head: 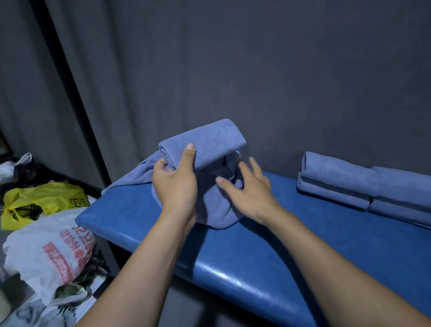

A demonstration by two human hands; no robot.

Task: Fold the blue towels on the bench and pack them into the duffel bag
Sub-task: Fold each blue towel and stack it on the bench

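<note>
Left hand (176, 186) has its grip curled round the rolled end of a blue towel (205, 146), thumb up on top, fingers tucked underneath, lifting it off the blue padded worktop (266, 248) near its left end. Right hand (248, 190) is spread wide, fingers splayed over the loose, rumpled part of the same towel that is lying on the worktop. Over at the right end, well apart, sits a stack of folded towels (376, 191) against the dark wall. Down on the floor at left: a yellow plastic bag (40, 201) and a white printed bag (51, 247).
</note>
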